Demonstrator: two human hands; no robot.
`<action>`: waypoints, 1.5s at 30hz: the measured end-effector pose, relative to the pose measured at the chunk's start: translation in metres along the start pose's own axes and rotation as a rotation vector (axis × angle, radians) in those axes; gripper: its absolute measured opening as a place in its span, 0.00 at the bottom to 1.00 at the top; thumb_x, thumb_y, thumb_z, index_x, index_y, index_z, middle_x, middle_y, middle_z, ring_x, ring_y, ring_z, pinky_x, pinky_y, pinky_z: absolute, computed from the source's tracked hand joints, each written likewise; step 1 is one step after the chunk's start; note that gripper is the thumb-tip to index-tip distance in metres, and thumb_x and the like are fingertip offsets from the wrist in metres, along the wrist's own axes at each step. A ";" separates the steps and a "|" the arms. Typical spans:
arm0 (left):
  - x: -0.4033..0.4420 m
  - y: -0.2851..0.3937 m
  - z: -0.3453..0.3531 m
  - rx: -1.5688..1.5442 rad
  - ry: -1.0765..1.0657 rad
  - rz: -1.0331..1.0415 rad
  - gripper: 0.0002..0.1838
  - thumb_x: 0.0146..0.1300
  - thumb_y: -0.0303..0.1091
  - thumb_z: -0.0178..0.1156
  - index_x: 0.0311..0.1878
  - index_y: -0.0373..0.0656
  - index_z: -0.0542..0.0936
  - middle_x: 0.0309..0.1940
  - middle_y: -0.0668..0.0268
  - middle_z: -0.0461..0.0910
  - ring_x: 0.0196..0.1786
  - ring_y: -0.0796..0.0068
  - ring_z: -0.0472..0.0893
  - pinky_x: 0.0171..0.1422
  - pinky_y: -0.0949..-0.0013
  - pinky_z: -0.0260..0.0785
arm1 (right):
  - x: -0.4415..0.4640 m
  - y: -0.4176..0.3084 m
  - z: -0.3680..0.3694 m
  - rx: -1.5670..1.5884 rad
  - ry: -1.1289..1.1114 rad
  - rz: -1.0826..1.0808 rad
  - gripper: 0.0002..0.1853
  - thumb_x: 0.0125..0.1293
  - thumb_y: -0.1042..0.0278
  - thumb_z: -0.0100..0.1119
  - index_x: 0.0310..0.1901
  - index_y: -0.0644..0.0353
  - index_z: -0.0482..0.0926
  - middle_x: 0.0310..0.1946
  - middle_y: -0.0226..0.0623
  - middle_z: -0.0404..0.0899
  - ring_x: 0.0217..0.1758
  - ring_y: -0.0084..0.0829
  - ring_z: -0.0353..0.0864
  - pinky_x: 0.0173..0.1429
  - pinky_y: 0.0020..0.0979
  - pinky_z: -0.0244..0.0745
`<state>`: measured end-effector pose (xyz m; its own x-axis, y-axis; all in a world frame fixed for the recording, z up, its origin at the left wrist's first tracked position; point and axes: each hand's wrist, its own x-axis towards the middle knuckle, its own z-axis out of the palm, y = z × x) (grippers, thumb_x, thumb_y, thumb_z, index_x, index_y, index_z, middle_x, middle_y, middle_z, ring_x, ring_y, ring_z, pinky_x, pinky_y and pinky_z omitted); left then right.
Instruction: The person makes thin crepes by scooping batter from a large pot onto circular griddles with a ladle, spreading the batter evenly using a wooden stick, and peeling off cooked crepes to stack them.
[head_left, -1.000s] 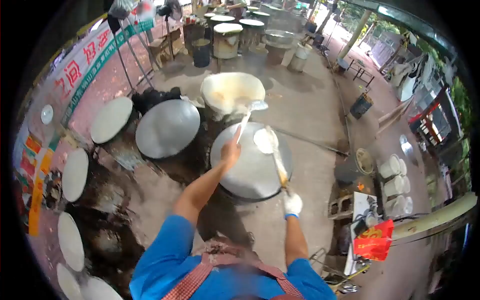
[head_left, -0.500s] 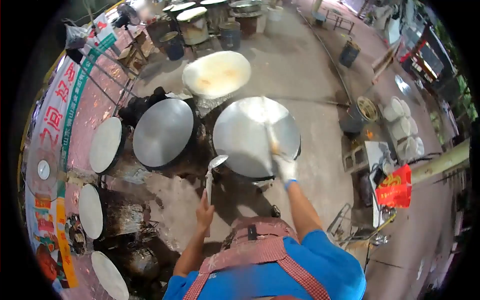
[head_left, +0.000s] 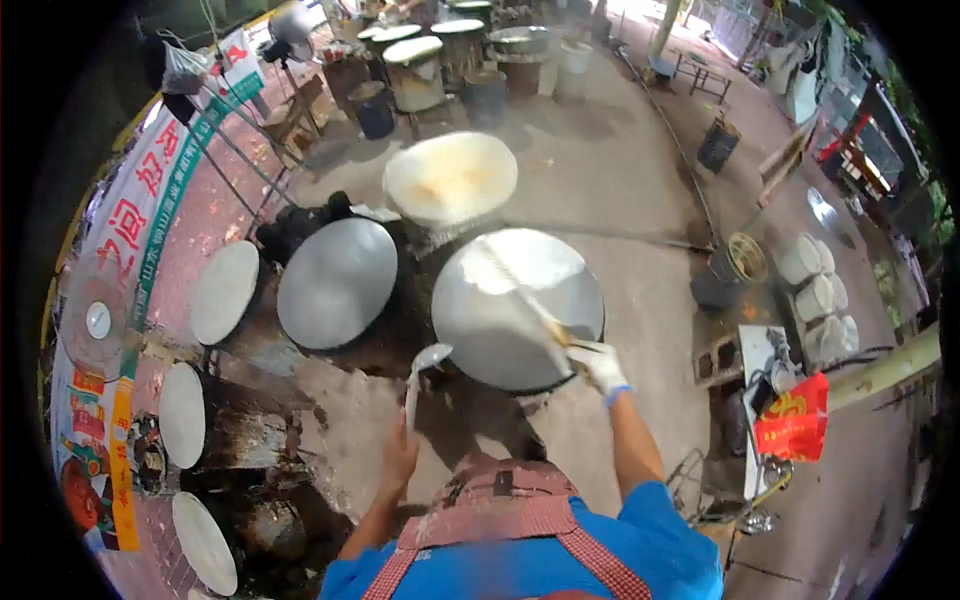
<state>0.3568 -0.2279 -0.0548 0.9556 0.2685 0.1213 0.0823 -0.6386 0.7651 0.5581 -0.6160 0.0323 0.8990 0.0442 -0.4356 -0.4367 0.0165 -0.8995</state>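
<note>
Head view: basin (head_left: pixel 450 178) beyond griddle (head_left: pixel 475 320)

Over there, the big round griddle (head_left: pixel 470 330) lies flat, smooth and grey, with a pale glare on its far side. A long, pale tool (head_left: pixel 518 285), tan near its grip, slants across it, blurred. The metal ladle (head_left: pixel 432 356) sits by its near-left edge, light handle pointing back.

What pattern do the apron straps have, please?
Red-and-white check, clearest in the current head view.
</note>
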 end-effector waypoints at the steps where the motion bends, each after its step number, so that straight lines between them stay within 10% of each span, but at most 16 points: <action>1: -0.002 -0.012 0.003 0.021 0.042 0.032 0.36 0.52 0.23 0.52 0.68 0.51 0.60 0.33 0.65 0.79 0.19 0.81 0.66 0.24 0.76 0.62 | 0.025 0.024 -0.024 0.217 0.027 -0.144 0.15 0.50 0.68 0.65 0.39 0.67 0.82 0.25 0.32 0.79 0.22 0.22 0.73 0.27 0.25 0.68; 9: -0.036 0.080 -0.006 -0.595 0.051 -0.784 0.37 0.50 0.24 0.52 0.67 0.50 0.59 0.20 0.66 0.70 0.13 0.76 0.68 0.13 0.72 0.60 | 0.026 -0.021 -0.021 -0.014 -0.165 0.139 0.13 0.53 0.65 0.65 0.40 0.60 0.82 0.18 0.25 0.74 0.14 0.18 0.63 0.16 0.23 0.54; 11: -0.068 0.022 0.012 -0.402 0.141 -0.559 0.38 0.51 0.20 0.49 0.68 0.52 0.56 0.18 0.67 0.68 0.12 0.77 0.66 0.12 0.71 0.57 | 0.046 -0.036 -0.058 -0.064 -0.047 0.147 0.15 0.54 0.63 0.61 0.43 0.60 0.82 0.17 0.27 0.74 0.12 0.16 0.61 0.14 0.24 0.52; 16: -0.075 0.084 0.005 -0.645 0.144 -0.933 0.38 0.53 0.19 0.51 0.68 0.52 0.55 0.17 0.65 0.67 0.13 0.74 0.66 0.13 0.69 0.59 | 0.053 -0.035 -0.024 -0.052 -0.284 0.249 0.08 0.54 0.61 0.61 0.28 0.57 0.79 0.13 0.27 0.67 0.08 0.18 0.58 0.11 0.23 0.48; 25: -0.151 0.011 0.035 -0.523 0.299 -0.888 0.38 0.49 0.19 0.59 0.67 0.40 0.59 0.32 0.63 0.76 0.24 0.76 0.74 0.25 0.71 0.66 | 0.116 -0.054 -0.051 -0.130 -0.467 0.211 0.08 0.53 0.62 0.64 0.32 0.55 0.80 0.15 0.22 0.68 0.13 0.16 0.62 0.14 0.23 0.51; 31: -0.126 0.079 0.026 -0.630 0.362 -0.977 0.39 0.50 0.15 0.54 0.67 0.50 0.58 0.21 0.66 0.68 0.17 0.77 0.68 0.17 0.73 0.60 | 0.107 -0.079 -0.071 -0.191 -0.582 0.234 0.13 0.52 0.60 0.64 0.36 0.58 0.82 0.14 0.27 0.70 0.08 0.18 0.58 0.12 0.22 0.48; 35: -0.137 0.088 0.024 -0.688 0.406 -1.033 0.40 0.50 0.16 0.54 0.68 0.52 0.56 0.20 0.67 0.67 0.16 0.77 0.67 0.16 0.73 0.59 | 0.135 -0.109 -0.036 -0.347 -0.386 0.183 0.12 0.52 0.56 0.61 0.20 0.53 0.75 0.10 0.27 0.65 0.07 0.19 0.58 0.10 0.24 0.47; 39: -0.136 0.092 0.027 -0.621 0.418 -1.090 0.42 0.52 0.15 0.53 0.70 0.55 0.53 0.18 0.68 0.66 0.15 0.77 0.65 0.15 0.72 0.57 | 0.125 -0.071 -0.058 -0.379 -0.717 0.376 0.11 0.50 0.57 0.64 0.22 0.55 0.76 0.13 0.28 0.68 0.09 0.19 0.60 0.12 0.24 0.52; 45: -0.154 0.092 0.028 -0.699 0.473 -1.088 0.44 0.51 0.17 0.55 0.70 0.56 0.51 0.18 0.67 0.66 0.15 0.77 0.66 0.15 0.72 0.58 | 0.200 -0.079 -0.038 -0.264 -0.503 0.032 0.10 0.48 0.60 0.65 0.23 0.56 0.78 0.14 0.24 0.69 0.12 0.18 0.63 0.14 0.24 0.53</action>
<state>0.2248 -0.3482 -0.0210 0.3039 0.7024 -0.6436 0.4270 0.5035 0.7511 0.7735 -0.6459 0.0147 0.7312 0.5117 -0.4511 -0.3822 -0.2404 -0.8922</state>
